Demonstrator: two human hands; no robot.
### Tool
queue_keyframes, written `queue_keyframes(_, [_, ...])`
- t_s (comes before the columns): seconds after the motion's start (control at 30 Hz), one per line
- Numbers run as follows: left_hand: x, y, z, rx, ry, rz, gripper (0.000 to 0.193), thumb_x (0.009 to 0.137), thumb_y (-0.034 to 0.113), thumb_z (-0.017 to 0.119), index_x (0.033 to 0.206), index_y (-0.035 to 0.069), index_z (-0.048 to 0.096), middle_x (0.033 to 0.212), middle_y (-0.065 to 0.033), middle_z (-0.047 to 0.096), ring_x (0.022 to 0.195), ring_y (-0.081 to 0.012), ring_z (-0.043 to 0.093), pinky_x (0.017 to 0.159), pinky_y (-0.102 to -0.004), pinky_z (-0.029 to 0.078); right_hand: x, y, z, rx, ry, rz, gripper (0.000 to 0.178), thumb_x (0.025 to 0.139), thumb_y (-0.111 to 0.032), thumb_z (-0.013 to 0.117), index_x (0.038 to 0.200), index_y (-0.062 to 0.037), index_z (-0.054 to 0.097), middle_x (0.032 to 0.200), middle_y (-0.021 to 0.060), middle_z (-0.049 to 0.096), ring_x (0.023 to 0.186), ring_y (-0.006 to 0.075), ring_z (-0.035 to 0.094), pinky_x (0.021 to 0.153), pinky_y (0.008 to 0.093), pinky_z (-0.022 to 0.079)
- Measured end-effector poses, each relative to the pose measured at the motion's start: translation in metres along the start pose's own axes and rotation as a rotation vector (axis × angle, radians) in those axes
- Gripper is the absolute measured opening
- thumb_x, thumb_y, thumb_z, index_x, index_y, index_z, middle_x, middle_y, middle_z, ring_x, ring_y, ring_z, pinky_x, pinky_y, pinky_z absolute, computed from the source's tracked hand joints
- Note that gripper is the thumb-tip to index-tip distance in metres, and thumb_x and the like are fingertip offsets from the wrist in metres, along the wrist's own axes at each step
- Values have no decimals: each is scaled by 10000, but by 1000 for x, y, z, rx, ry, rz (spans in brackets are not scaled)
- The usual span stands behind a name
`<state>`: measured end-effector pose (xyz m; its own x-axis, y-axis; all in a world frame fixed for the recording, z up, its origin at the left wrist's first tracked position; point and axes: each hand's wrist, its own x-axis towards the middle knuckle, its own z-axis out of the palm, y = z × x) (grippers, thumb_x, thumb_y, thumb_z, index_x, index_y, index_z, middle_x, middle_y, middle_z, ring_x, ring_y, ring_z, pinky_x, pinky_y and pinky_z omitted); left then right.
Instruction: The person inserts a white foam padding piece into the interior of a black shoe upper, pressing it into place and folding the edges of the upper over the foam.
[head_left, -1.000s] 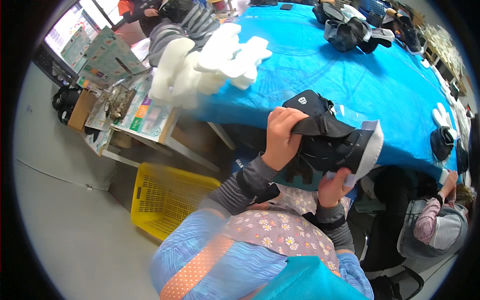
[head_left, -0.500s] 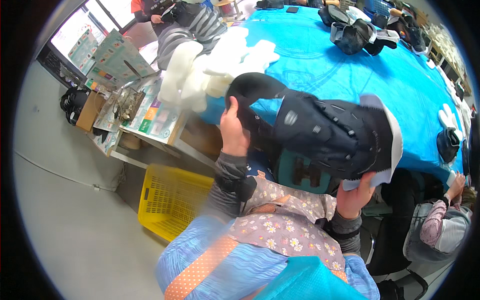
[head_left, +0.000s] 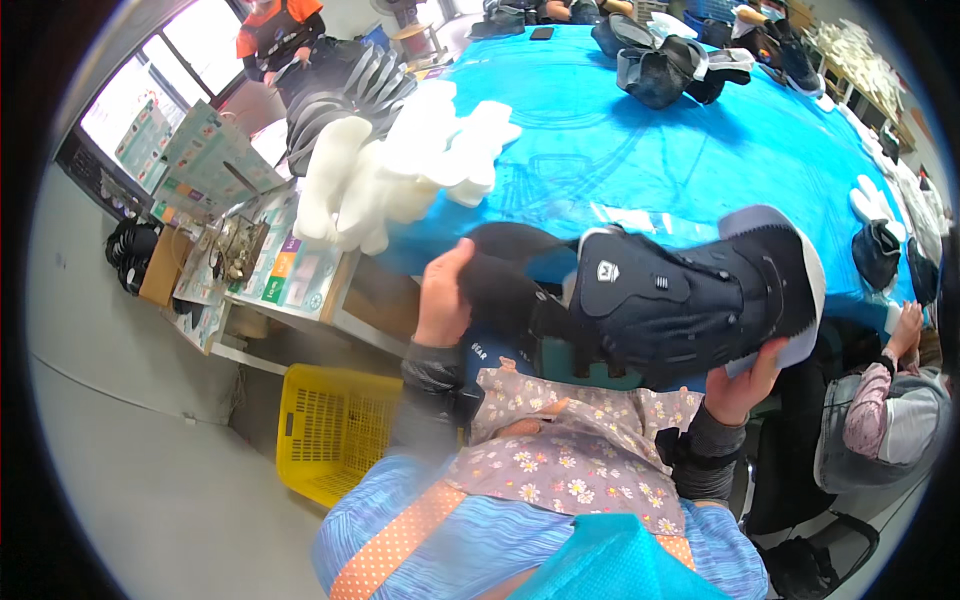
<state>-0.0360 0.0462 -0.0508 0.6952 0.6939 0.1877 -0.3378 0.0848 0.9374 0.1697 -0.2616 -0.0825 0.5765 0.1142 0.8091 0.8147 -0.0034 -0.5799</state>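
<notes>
A black padded, sewn piece (head_left: 655,295) with a small pale badge hangs level in front of me, over the table's near edge; I cannot tell its exact kind. At its left end is a soft black band, and a light grey lining shows along its right end. My left hand (head_left: 443,298) grips the band, thumb up and fingers partly hidden behind it. Under the lower right edge, my right hand (head_left: 743,383) is closed on the lining and the black rim. The badge side faces up toward me.
Ahead lies a blue-covered table (head_left: 580,110). White padded shapes (head_left: 400,170) and grey curved pieces (head_left: 335,100) are piled at left. Black padded items (head_left: 660,72) lie farther back. A yellow crate (head_left: 335,430) stands low left. A person (head_left: 280,35) stands far left; another sits at right (head_left: 885,420).
Both hands still hold the black padded piece, which has moved slightly right and down and turned so its badge shows sharply. The view has shifted, bringing more of the far-left person into sight.
</notes>
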Motion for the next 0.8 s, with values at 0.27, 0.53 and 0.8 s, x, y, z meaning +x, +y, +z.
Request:
queue_keyframes(0.27, [-6,-32,0,-241,-35,278,473,1011,447,508,1227,28,553,1109,-62,580,1050,-182,545,934,-358,443,21,14,12,1492,188,837,486,1056,-385,451,1348,-7,532,1342,120,593,1228,270,569,1084,424,425])
queue_keyframes(0.53, [-48,-85,50,389,-256,228,672,740,215,873,1290,-14,563,1274,-135,568,1183,-245,547,1005,-363,424,10,23,17,1635,248,920,472,1048,-400,458,1351,-50,547,1371,113,583,1259,279,549,1109,449,397])
queue_keyframes(0.8, [-49,-77,79,406,-272,326,340,719,137,865,928,9,628,942,-87,613,843,-201,609,767,-297,477,1,30,15,1732,291,866,472,1042,-390,473,1375,-60,531,1397,113,565,1292,288,524,1139,464,366])
